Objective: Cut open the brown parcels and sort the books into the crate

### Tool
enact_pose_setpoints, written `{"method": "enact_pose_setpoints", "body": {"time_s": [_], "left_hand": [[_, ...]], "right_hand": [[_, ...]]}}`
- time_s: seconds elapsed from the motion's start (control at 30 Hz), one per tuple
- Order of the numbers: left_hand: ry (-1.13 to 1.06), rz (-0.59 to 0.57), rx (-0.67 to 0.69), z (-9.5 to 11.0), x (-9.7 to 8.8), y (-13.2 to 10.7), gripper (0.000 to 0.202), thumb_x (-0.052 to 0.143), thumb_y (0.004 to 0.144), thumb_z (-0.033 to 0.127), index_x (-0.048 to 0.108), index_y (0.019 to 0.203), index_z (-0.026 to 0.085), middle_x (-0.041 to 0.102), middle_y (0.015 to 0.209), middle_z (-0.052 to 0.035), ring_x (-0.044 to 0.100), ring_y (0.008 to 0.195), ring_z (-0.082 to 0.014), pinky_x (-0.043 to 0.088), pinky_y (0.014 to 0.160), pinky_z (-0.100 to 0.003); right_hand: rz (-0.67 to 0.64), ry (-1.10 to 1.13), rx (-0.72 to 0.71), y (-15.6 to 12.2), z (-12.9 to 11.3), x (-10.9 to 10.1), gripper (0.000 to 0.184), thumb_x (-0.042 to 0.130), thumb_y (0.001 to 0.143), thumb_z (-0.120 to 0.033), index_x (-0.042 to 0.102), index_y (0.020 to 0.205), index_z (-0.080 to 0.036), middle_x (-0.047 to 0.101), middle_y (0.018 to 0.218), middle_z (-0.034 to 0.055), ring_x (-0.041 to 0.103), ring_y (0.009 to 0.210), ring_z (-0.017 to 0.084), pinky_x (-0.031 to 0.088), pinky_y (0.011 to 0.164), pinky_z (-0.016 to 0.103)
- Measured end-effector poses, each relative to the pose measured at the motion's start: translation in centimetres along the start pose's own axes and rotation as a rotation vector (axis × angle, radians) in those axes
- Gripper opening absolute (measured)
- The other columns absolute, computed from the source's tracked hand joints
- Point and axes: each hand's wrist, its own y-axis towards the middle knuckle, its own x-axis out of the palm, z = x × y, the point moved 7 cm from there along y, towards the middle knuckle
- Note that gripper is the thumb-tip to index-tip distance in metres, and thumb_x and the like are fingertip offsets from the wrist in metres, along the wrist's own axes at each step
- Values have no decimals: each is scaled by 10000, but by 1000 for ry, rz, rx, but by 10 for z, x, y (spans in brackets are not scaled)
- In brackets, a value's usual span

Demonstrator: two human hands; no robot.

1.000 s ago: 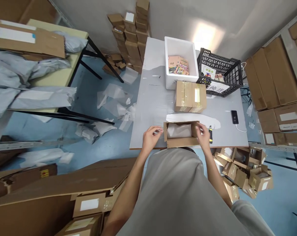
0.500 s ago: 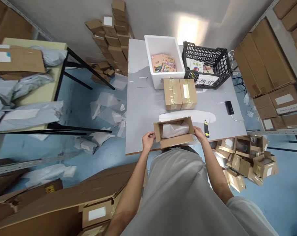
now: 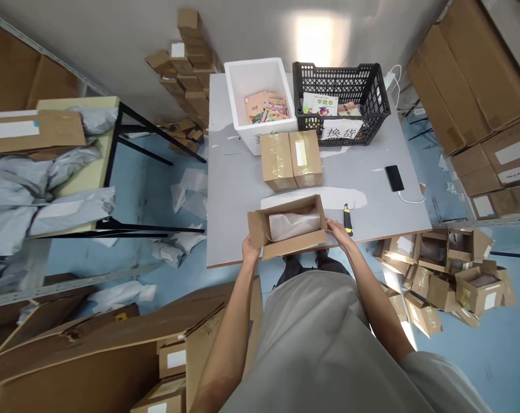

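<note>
The right hand (image 3: 337,232) has its fingers gripping the right end of the open carton (image 3: 294,244), at the front edge of the tabletop (image 3: 229,195); the left hand (image 3: 250,251) meets its left end, fingers hidden behind a flap (image 3: 256,229), their grip unclear. Even support at both ends should keep it steady. Its mouth faces up, long axis crosswise, left end angled slightly nearward. A knife (image 3: 348,220) lies to its right.
</note>
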Motion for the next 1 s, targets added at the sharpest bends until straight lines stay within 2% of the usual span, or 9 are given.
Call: {"method": "enact_pose_setpoints", "body": {"time_s": [0.13,0.27,0.33,0.43,0.53,0.6,0.83,1.0], "left_hand": [[16,-33,4,9,32,-35,364,773,652,470,705,898,209,778,885,-52,710,863,-251,579,785,-351],[60,-75,43,19,59,-69,316,725,724,501,665,857,221,743,829,-35,704,861,-243,566,757,-327],[69,-110,71,24,71,-85,315,726,734,498,669,866,218,749,837,-40,720,873,-246,577,767,-327],[52,-169,119,31,93,-110,343,735,750,479,697,953,206,802,970,-87,763,969,-273,616,862,-369],[2,-249,185,37,119,-141,344,744,785,461,718,1015,207,823,1101,-123,772,1150,-309,628,993,-419],[-44,-317,208,38,139,-166,346,735,817,470,737,1045,210,826,1137,-123,763,1218,-314,634,1029,-436],[-56,-528,189,24,205,-269,387,729,849,508,763,1084,203,830,1149,-117,787,1134,-275,665,942,-384],[-30,-607,210,13,249,-333,421,651,915,566,759,1108,208,821,1225,-118,773,1184,-271,664,957,-375]], "right_hand": [[-2,33,-79,-17,-17,-47,513,786,909,-628,829,1257,-253,854,1314,91,742,1343,274,547,1221,480],[23,84,-192,-45,-32,-94,532,810,906,-664,838,1240,-251,861,1302,100,742,1383,305,542,1224,493],[56,113,-233,-64,-34,-115,559,815,900,-688,838,1235,-242,864,1291,115,731,1408,328,533,1227,513],[119,154,-302,-98,-30,-147,624,814,885,-742,834,1252,-237,847,1347,142,698,1454,357,531,1224,540],[185,185,-380,-140,-16,-182,687,821,864,-789,831,1272,-236,815,1426,152,679,1467,369,543,1217,553],[234,204,-409,-170,-1,-209,711,833,847,-806,831,1279,-240,814,1430,145,690,1447,370,552,1213,559],[452,269,-411,-273,62,-303,617,836,855,-749,834,1224,-255,825,1394,134,725,1407,346,570,1196,538],[515,287,-443,-322,91,-356,605,796,900,-734,818,1259,-248,842,1356,134,723,1413,335,568,1188,515]]}}
